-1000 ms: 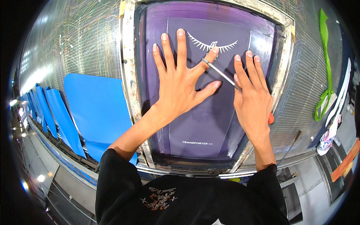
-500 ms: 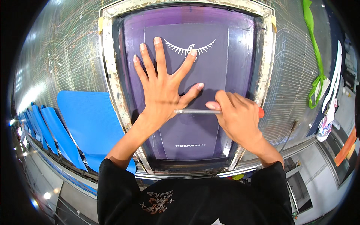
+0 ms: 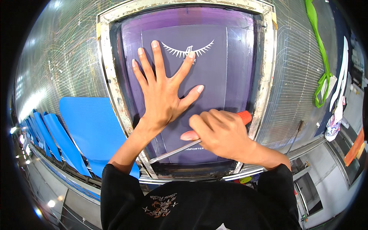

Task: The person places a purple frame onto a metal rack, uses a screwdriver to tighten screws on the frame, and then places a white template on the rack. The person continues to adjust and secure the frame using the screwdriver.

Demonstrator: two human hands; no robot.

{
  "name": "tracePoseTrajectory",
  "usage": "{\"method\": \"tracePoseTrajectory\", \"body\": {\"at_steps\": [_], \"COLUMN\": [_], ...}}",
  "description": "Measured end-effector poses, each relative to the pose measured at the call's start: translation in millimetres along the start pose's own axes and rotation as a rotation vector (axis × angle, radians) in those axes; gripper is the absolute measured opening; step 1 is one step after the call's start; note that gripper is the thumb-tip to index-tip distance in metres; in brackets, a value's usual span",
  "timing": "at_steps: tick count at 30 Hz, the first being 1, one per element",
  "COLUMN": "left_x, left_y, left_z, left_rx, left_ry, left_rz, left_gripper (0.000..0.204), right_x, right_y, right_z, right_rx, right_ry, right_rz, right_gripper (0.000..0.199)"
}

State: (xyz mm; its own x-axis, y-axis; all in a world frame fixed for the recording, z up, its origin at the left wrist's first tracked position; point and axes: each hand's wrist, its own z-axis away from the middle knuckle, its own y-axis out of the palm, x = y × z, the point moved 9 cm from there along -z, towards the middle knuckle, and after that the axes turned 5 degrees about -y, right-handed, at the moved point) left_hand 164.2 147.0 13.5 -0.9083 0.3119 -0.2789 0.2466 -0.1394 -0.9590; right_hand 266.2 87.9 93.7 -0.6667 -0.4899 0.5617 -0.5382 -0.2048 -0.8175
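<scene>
Your right hand clenches the red-handled tool; tip's swung to the frame's lower-left corner, now clear of your empty left hand, spread on the purple screen inside.

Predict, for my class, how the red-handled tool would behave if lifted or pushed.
The red-handled tool is probably stiff, since its slim metal shaft looks straight. The thicker, seemingly rounded handle suggests it might roll when nudged. The shiny shaft may feel slippery.

Shiny met. shaft; smooth plast. handle
</scene>
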Motion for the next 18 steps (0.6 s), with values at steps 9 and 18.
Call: {"method": "tracePoseTrajectory", "body": {"at_steps": [9, 18], "left_x": [4.5, 4.8], "left_y": [-2.6, -0.2], "left_z": [2.2, 1.0], "left_rx": [-0.001, -0.001], "left_ry": [-0.022, 0.001], "left_rz": [0.026, 0.021], "left_gripper": [0.075, 0.076], "right_x": [-61.4, -81.6], "right_y": [-25.8, -10.3], "right_z": [-21.2, -7.9], "right_rx": [-0.061, 0.008], "right_ry": [0.307, 0.324], "right_rz": [0.237, 0.365], "right_gripper": [0.030, 0.038]}}
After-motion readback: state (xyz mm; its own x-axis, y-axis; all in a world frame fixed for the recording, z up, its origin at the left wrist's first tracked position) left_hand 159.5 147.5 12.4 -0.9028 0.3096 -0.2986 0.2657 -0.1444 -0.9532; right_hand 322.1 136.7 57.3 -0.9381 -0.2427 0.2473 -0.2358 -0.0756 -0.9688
